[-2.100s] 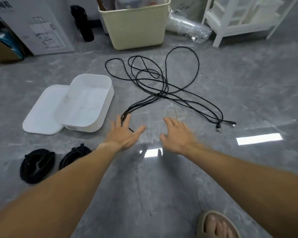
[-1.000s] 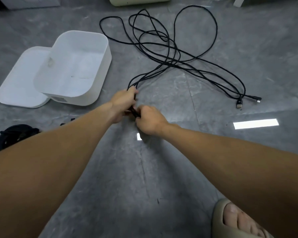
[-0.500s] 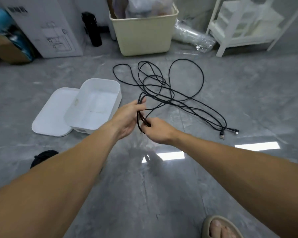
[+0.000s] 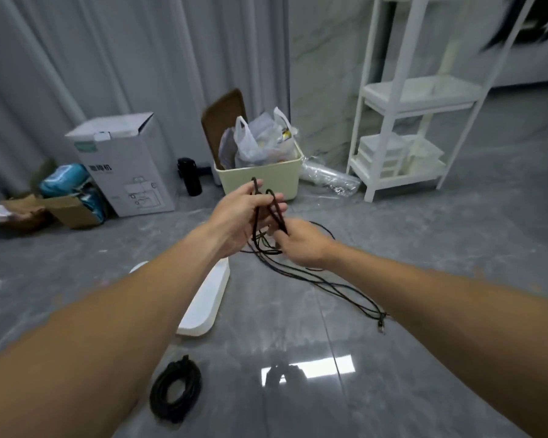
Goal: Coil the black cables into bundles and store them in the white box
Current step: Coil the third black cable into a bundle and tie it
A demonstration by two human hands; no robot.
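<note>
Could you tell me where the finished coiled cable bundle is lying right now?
In the head view, the coiled bundle lies on the floor at lower centre-left, beside the left forearm and nearer the camera than the white box.

A home room: grey curtains point(image 4: 108, 58), white shelf point(image 4: 415, 93) (marble-look floor point(image 4: 298, 406)).

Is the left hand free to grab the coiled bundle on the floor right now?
Probably not: the left hand grips loops of the loose cable, as does the right hand. The coiled bundle lies unobstructed beside the left forearm.

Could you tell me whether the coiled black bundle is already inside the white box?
No, the coiled bundle lies on the floor, outside the white box.
</note>
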